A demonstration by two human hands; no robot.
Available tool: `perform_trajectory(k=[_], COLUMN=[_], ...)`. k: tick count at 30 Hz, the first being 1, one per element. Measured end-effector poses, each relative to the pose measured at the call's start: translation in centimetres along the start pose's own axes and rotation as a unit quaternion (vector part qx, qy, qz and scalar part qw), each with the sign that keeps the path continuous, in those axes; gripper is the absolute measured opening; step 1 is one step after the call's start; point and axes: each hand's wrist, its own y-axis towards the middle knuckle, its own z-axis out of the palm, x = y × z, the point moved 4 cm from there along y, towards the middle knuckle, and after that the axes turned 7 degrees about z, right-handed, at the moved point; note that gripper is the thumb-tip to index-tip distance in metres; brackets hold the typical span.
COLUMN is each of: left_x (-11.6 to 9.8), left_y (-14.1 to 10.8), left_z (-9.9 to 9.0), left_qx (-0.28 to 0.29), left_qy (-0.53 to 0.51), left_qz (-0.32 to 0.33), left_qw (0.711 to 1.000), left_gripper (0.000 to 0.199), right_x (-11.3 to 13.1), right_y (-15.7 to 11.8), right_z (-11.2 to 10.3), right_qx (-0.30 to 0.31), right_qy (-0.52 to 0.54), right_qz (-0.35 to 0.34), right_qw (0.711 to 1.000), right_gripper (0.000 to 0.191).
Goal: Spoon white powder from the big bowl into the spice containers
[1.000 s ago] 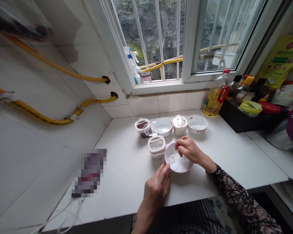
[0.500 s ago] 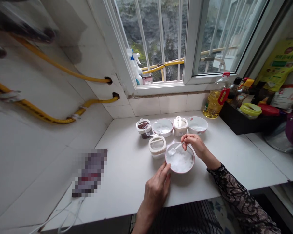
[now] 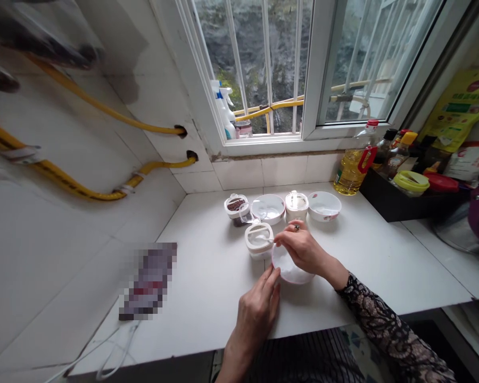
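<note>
My left hand [image 3: 256,306] grips the near left rim of a pink-edged bowl [image 3: 289,280], which holds a white granular substance. Between the fingers of my right hand [image 3: 306,249] is a small white spoon [image 3: 269,240], its tip over the opening of a clear jar [image 3: 258,254] with a cream-coloured rim. That jar's lid stands flipped open, and it sits just left of the bowl. My right hand covers part of the bowl. Whether the spoon tip touches what is in the jar I cannot tell.
Behind are a jar of dark red beans [image 3: 236,206], a white bowl [image 3: 277,211], a lidded jar of pale contents [image 3: 296,205] and another white bowl [image 3: 324,207]. An oil bottle [image 3: 348,173] and a black condiment box [image 3: 391,197] stand right. A pixelated object [image 3: 149,282] lies left.
My right hand has moved left with the spoon, from above the bowl to the opening of the jar. My left hand stays on the bowl's rim.
</note>
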Motion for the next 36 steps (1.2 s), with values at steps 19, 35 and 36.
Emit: perform_trajectory(k=[19,35,36], left_x=[-0.1,-0.1,-0.1], left_y=[0.1,0.1,0.1], left_z=[-0.1,-0.2,-0.1], left_qx=[-0.002,0.0,0.0], left_qy=[-0.001,0.002,0.003], left_qz=[-0.005,0.001,0.0], left_qw=[1.0,1.0,1.0], left_gripper=[0.039,0.037,0.038], right_x=[-2.4,-1.6,-1.5], right_y=[-0.9,-1.0,-1.0], right_z=[-0.9,-0.7,-0.6], right_qx=[0.02,0.039,0.049], right_qy=[-0.098,0.002,0.006], right_qz=[0.087,0.086,0.088], right_qw=[0.991,0.996,0.995], right_gripper=[0.016,0.018,0.018])
